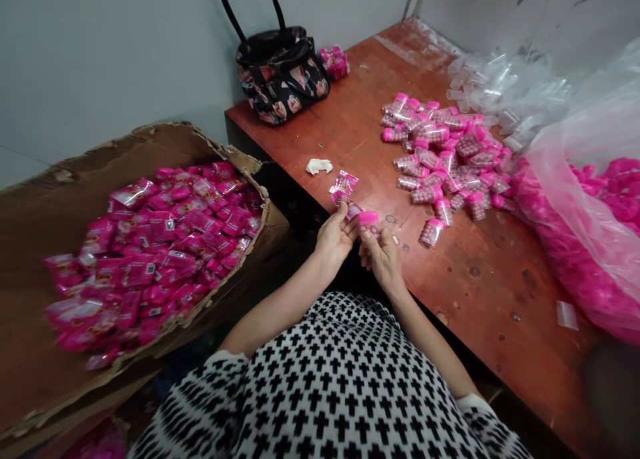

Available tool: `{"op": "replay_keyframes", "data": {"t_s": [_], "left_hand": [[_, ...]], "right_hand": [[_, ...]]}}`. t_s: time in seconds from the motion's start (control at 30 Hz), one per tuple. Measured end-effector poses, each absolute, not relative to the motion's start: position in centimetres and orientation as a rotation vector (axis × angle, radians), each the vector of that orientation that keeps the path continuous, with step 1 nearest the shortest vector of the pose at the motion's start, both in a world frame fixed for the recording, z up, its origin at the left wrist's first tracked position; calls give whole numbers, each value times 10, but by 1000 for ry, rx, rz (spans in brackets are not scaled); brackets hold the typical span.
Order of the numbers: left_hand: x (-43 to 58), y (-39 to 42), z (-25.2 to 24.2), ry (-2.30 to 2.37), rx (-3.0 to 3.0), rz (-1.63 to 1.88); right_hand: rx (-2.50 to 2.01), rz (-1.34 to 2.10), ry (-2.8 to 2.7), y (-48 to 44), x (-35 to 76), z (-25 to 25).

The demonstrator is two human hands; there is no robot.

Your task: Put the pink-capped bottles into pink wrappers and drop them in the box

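Jar (369, 219) with a pink lid is up at the table's (460, 266) near edge, right hand (383, 256) wrapped round its body, probably to leave the lid clear. Left hand (336, 236) looks to be pinching a pink packet (344, 184) right beside it. Jar pile's (450, 152) off right, cardboard box (160, 142) of packets left, so both are handy, I guess.

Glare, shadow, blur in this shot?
Head view: white glints on the pink packets; head view: deep shadow beneath the table; head view: dark, blurry patch at lower right, cause unclear; head view: held jar looks slightly soft.
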State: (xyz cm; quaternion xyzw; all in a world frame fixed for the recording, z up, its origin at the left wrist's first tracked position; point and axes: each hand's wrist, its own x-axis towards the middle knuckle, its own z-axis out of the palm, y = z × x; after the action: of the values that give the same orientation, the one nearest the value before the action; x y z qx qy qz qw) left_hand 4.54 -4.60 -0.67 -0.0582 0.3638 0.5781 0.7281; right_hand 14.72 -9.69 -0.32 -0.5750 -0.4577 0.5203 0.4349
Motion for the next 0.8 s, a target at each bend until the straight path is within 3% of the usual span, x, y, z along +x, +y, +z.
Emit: {"op": "replay_keyframes", "data": {"t_s": [0.57, 0.8], "left_hand": [[50, -48, -1, 813, 18, 1263], [47, -47, -2, 840, -74, 1265]], "right_hand": [[-1300, 1412, -1116, -92, 148, -8], [-1370, 1301, -1095, -91, 155, -11]]}}
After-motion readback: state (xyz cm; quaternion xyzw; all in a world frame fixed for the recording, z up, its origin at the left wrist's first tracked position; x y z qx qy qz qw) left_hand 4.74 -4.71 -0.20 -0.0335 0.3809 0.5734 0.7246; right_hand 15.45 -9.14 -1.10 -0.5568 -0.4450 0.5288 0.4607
